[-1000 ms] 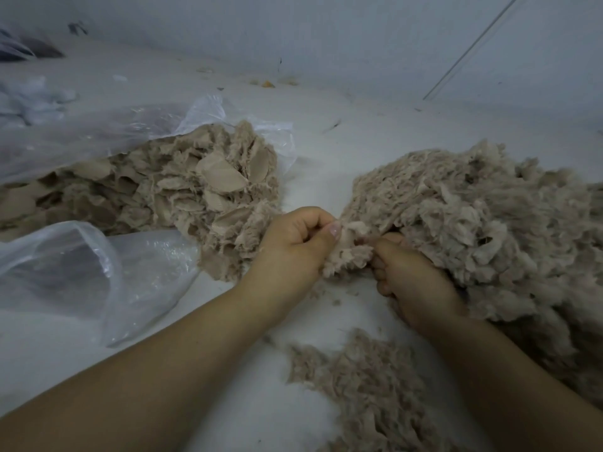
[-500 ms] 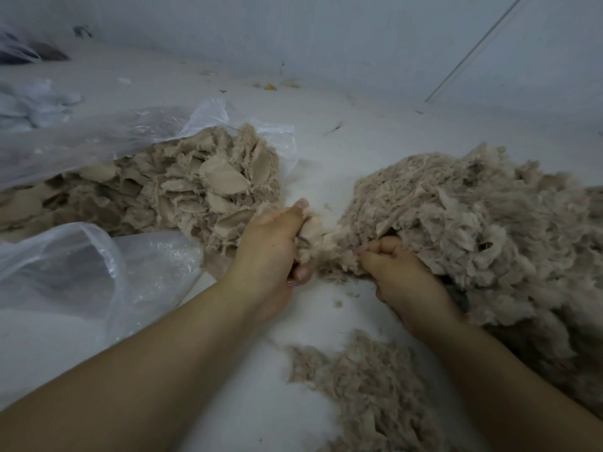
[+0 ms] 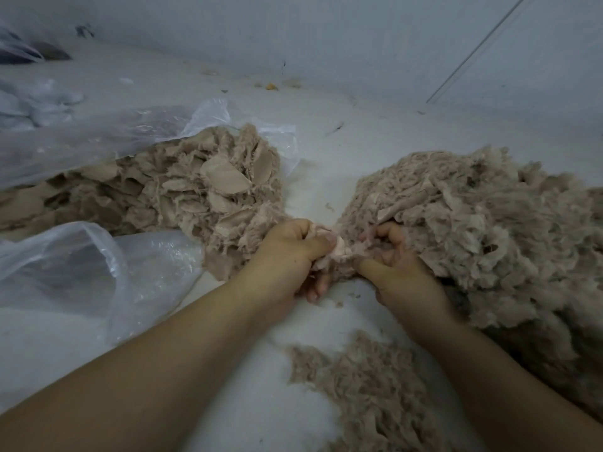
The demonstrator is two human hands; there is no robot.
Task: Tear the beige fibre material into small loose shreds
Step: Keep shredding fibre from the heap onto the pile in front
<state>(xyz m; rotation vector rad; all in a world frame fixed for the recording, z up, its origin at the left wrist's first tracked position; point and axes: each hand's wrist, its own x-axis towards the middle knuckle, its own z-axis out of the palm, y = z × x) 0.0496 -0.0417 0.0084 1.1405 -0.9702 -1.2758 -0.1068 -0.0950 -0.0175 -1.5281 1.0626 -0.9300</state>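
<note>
Both grips pinch one beige tuft (image 3: 341,256) between them, left hand (image 3: 290,252) and right hand (image 3: 396,265) curled tight, with fluffy shredded heaps to the right (image 3: 473,223) and nearer (image 3: 368,383) on the white bench (image 3: 326,151), while flat, petal-like untorn pieces (image 3: 195,197) spill from a clear plastic bag (image 3: 98,138), suggesting much remains.

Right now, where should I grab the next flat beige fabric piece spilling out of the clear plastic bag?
Probably take the flat beige fabric piece by its frayed right edge, reaching from the right with the left hand; it lies exposed atop the heap, outside the clear plastic bag.
</note>
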